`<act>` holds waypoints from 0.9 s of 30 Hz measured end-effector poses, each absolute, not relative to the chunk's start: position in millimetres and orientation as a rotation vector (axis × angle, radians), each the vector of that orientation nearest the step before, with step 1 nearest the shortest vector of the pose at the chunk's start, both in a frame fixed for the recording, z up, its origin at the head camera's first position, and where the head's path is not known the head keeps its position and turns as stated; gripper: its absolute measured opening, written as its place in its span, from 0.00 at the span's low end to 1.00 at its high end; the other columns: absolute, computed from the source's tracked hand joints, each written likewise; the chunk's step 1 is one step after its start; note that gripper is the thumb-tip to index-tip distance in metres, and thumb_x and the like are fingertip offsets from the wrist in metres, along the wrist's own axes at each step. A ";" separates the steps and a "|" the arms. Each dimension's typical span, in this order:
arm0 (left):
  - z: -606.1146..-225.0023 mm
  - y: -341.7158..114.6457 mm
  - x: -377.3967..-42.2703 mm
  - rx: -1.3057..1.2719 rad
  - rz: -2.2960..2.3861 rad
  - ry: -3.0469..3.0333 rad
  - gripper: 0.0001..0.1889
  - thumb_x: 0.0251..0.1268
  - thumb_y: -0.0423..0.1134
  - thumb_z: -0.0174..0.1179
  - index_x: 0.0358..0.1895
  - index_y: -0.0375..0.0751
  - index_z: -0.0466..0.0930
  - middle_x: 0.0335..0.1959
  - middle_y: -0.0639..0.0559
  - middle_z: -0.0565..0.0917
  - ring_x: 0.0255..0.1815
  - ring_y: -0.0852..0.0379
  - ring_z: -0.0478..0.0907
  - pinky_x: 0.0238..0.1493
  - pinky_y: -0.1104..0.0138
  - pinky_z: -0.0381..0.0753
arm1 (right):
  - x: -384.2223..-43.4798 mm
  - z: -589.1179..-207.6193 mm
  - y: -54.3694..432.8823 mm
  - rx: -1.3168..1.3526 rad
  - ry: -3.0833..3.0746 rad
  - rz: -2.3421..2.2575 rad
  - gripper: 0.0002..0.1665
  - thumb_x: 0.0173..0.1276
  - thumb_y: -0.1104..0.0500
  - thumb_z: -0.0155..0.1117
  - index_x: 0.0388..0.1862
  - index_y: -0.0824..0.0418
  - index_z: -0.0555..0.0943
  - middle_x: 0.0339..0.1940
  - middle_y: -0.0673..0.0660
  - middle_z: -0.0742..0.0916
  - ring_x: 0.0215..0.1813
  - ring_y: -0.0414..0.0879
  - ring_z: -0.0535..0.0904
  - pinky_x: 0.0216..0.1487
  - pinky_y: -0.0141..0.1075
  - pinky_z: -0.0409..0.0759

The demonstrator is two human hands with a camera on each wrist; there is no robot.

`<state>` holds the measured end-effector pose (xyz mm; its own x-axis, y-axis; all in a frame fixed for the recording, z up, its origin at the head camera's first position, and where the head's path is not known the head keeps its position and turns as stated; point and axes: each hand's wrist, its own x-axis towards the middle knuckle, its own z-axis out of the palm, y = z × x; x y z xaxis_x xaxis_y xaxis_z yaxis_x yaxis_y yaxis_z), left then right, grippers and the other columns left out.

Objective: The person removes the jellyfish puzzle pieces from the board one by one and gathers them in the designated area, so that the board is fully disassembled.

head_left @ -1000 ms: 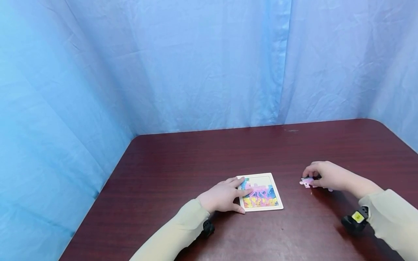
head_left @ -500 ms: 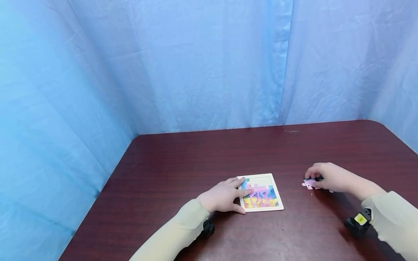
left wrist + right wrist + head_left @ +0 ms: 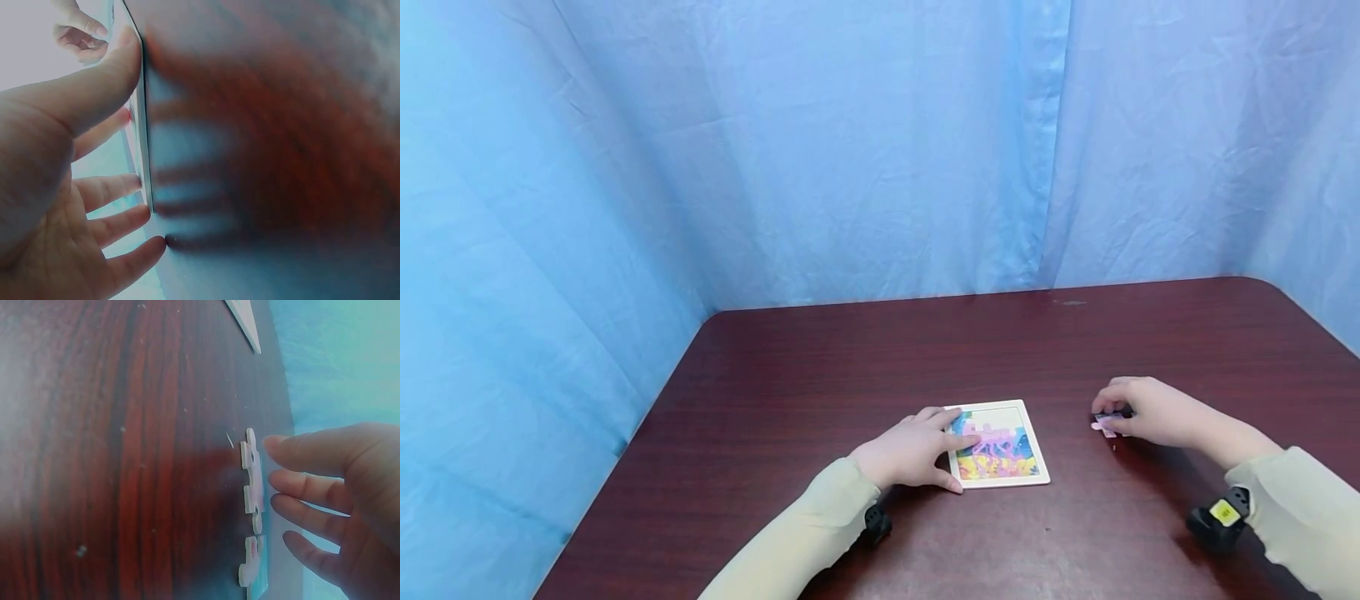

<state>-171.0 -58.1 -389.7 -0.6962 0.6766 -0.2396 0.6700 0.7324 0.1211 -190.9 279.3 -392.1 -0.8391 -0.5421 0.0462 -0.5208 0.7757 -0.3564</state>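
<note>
Your left hand [image 3: 910, 450] lies with fingers spread across the left edge of the puzzle board [image 3: 1000, 417], which sits flat on the dark table [image 3: 820, 375]. Farther right, your right hand [image 3: 1153, 412] bends over loose puzzle pieces [image 3: 255, 478], thumb and fingers apart; whether the tips touch, you cannot tell. Blue curtains [image 3: 880, 150] hang beyond.

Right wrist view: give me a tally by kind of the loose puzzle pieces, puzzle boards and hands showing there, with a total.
Loose puzzle pieces: 2 that I can make out; others could be hidden
Puzzle board: 1, only its corner showing
Right hand: 1
Total: 4
</note>
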 end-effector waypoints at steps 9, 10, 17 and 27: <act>-387.5 -60.8 -171.6 1.090 0.024 2.672 0.37 0.53 0.60 0.64 0.69 0.61 0.65 0.73 0.48 0.60 0.71 0.51 0.59 0.68 0.63 0.63 | -190.0 -394.9 265.6 -0.856 2.921 -0.614 0.07 0.57 0.63 0.69 0.33 0.52 0.83 0.33 0.45 0.80 0.28 0.29 0.70 0.30 0.30 0.74; -387.2 -61.2 -171.7 1.089 0.027 2.673 0.37 0.53 0.60 0.64 0.69 0.61 0.65 0.73 0.48 0.60 0.71 0.51 0.59 0.67 0.63 0.63 | -189.8 -395.0 262.9 -0.854 2.921 -0.621 0.06 0.57 0.63 0.69 0.33 0.52 0.83 0.33 0.45 0.81 0.28 0.29 0.70 0.30 0.30 0.74; -387.1 -65.6 -173.3 1.080 0.074 2.678 0.36 0.54 0.60 0.64 0.68 0.60 0.67 0.73 0.47 0.61 0.71 0.52 0.60 0.67 0.61 0.64 | -189.1 -397.5 242.6 -0.923 2.939 -0.645 0.06 0.58 0.61 0.69 0.32 0.49 0.83 0.31 0.41 0.80 0.32 0.33 0.73 0.35 0.34 0.76; -386.8 -74.2 -172.8 1.086 0.082 2.676 0.34 0.56 0.58 0.63 0.68 0.64 0.67 0.73 0.47 0.60 0.71 0.52 0.60 0.66 0.61 0.65 | -191.6 -402.5 212.7 -0.893 2.917 -0.713 0.06 0.59 0.60 0.69 0.33 0.48 0.84 0.32 0.41 0.80 0.33 0.34 0.72 0.36 0.33 0.75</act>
<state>-172.8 -74.2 -386.8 -0.6903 0.6922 -0.2106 0.6780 0.7205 0.1456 -191.6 212.7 -402.5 -0.8374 -0.5329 0.1216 -0.5289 0.7340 -0.4261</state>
